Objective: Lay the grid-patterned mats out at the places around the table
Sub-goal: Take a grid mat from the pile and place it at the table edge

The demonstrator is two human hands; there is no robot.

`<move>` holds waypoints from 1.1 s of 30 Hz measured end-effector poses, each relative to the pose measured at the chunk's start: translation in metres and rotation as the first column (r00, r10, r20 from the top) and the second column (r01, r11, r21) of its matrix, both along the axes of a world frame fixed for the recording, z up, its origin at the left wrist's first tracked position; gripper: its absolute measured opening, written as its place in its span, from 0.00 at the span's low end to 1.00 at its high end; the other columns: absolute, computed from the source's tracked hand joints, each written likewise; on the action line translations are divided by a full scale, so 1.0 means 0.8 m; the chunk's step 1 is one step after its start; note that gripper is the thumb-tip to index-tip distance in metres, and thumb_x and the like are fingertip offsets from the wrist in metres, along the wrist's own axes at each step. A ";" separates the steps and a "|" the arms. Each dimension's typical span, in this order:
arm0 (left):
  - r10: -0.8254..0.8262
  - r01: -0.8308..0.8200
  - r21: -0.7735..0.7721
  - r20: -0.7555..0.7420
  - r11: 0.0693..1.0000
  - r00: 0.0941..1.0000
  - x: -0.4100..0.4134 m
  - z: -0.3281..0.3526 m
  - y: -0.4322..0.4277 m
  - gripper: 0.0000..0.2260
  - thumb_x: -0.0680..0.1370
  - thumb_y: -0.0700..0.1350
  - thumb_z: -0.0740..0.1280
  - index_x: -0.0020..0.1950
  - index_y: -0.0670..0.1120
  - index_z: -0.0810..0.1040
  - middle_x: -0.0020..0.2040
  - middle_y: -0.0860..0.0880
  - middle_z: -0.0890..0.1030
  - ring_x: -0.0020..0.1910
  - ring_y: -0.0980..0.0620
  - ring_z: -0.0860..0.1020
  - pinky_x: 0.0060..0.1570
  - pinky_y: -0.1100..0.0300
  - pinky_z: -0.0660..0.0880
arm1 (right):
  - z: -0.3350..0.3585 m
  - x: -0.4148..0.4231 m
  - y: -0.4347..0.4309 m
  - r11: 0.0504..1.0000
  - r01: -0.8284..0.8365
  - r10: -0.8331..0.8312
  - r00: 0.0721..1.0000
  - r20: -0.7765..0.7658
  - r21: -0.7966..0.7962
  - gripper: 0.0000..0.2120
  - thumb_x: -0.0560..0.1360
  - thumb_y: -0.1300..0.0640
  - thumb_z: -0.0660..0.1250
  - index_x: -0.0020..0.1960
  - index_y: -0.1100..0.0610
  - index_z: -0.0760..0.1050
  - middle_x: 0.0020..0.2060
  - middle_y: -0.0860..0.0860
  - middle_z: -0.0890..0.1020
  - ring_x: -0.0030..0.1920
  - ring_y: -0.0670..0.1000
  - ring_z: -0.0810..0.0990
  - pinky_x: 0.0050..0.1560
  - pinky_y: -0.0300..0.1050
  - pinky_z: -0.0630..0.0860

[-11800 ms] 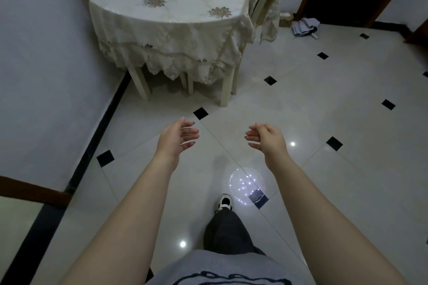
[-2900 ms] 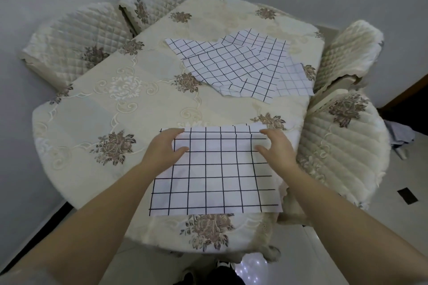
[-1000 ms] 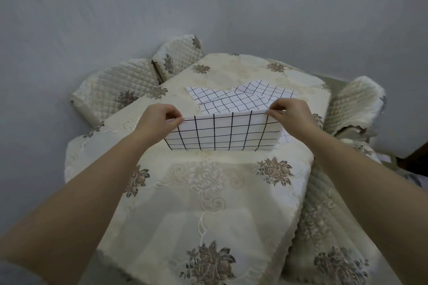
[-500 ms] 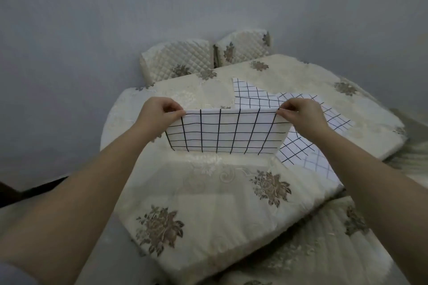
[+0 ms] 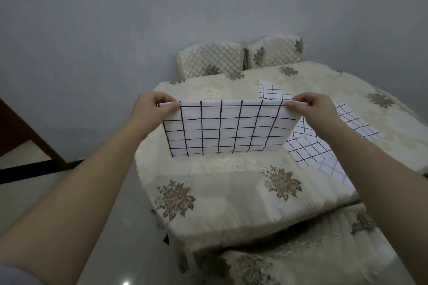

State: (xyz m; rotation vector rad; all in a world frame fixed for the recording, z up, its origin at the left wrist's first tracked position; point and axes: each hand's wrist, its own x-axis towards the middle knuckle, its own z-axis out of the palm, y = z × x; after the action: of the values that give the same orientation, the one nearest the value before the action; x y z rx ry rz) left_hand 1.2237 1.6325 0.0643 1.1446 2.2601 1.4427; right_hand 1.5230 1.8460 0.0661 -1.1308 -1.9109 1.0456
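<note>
**A:** Entry one?

**B:** Grid-patterned mat, white with black lines. It is held up by its top edge over the near part of the table and hangs upright. Whether its lower edge touches the cloth cannot be told.

**A:** How are the hands recorded?

**B:** Left hand: the mat's top left corner is pinched between thumb and curled fingers. Right hand: the top right corner is pinched in the same way.

**A:** Other mats?

**B:** A loose pile of mats is listed flat on the table, behind and to the right of the held one. The sheets overlap and are partly hidden by the right forearm.

**A:** Furnishings?

**B:** The table is covered with a cream floral tablecloth. Two quilted chair backs are set side by side at its far end, against a grey wall. A third chair cover is noted at the lower right, tucked beside the table edge.
</note>
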 end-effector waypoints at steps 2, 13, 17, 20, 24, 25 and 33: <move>-0.022 0.022 0.003 0.000 1.000 1.000 0.004 -0.002 -0.015 0.02 0.74 0.43 0.72 0.42 0.45 0.82 0.35 0.54 0.79 0.27 0.67 0.73 0.29 0.77 0.66 | 0.000 0.007 -0.009 1.000 -0.002 0.002 1.000 -0.013 -0.002 0.08 0.72 0.56 0.72 0.45 0.60 0.81 0.32 0.51 0.74 0.19 0.42 0.62 0.20 0.32 0.59; -0.016 0.011 0.044 0.133 0.999 0.991 0.044 -0.017 -0.052 0.02 0.73 0.42 0.73 0.40 0.46 0.81 0.24 0.58 0.75 0.24 0.62 0.70 0.27 0.73 0.65 | -0.019 0.048 -0.035 0.997 0.070 -0.071 0.990 -0.118 -0.007 0.05 0.71 0.58 0.72 0.46 0.59 0.81 0.38 0.54 0.78 0.35 0.45 0.75 0.32 0.31 0.71; 0.000 -0.011 0.048 0.226 0.999 0.974 0.060 -0.022 -0.045 0.01 0.74 0.39 0.72 0.44 0.43 0.82 0.26 0.61 0.78 0.32 0.59 0.75 0.38 0.66 0.74 | -0.028 0.063 -0.009 0.995 0.017 -0.029 0.991 -0.129 -0.093 0.01 0.72 0.59 0.71 0.43 0.53 0.81 0.38 0.52 0.81 0.43 0.52 0.78 0.51 0.55 0.78; 0.034 -0.049 0.050 0.259 0.998 0.965 0.078 -0.026 -0.029 0.00 0.74 0.39 0.71 0.43 0.43 0.82 0.28 0.59 0.80 0.32 0.61 0.78 0.39 0.65 0.77 | -0.033 0.074 0.021 0.992 -0.059 0.043 0.989 -0.139 -0.112 0.03 0.73 0.60 0.70 0.42 0.53 0.81 0.39 0.52 0.82 0.44 0.53 0.79 0.55 0.58 0.77; 0.110 -0.132 0.053 0.304 0.990 0.946 0.103 -0.038 -0.001 0.03 0.73 0.39 0.72 0.41 0.46 0.83 0.29 0.55 0.80 0.36 0.53 0.77 0.46 0.55 0.78 | -0.045 0.090 0.073 0.981 -0.127 0.106 0.984 -0.144 -0.147 0.02 0.73 0.59 0.70 0.45 0.55 0.82 0.43 0.55 0.83 0.49 0.56 0.82 0.56 0.56 0.79; 0.127 -0.151 0.055 0.312 0.987 0.942 0.110 -0.042 0.008 0.03 0.73 0.39 0.72 0.40 0.47 0.82 0.28 0.56 0.79 0.36 0.52 0.77 0.46 0.54 0.78 | -0.048 0.094 0.087 0.977 -0.146 0.123 0.981 -0.147 -0.154 0.03 0.73 0.59 0.70 0.45 0.56 0.82 0.44 0.55 0.84 0.49 0.57 0.82 0.56 0.56 0.79; 0.231 -0.284 0.103 0.358 0.953 0.905 0.176 -0.056 0.051 0.06 0.74 0.37 0.71 0.39 0.47 0.81 0.33 0.48 0.78 0.35 0.53 0.77 0.43 0.58 0.79 | -0.050 0.116 0.159 0.937 -0.286 0.252 0.952 -0.176 -0.201 0.03 0.74 0.63 0.68 0.46 0.59 0.80 0.44 0.58 0.82 0.46 0.55 0.81 0.50 0.47 0.80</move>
State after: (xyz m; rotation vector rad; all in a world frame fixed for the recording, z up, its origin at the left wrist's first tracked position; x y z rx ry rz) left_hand 1.3645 1.6731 0.0198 0.5782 2.1384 1.7827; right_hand 1.6159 1.9731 0.0262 -0.8941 -1.8997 1.4856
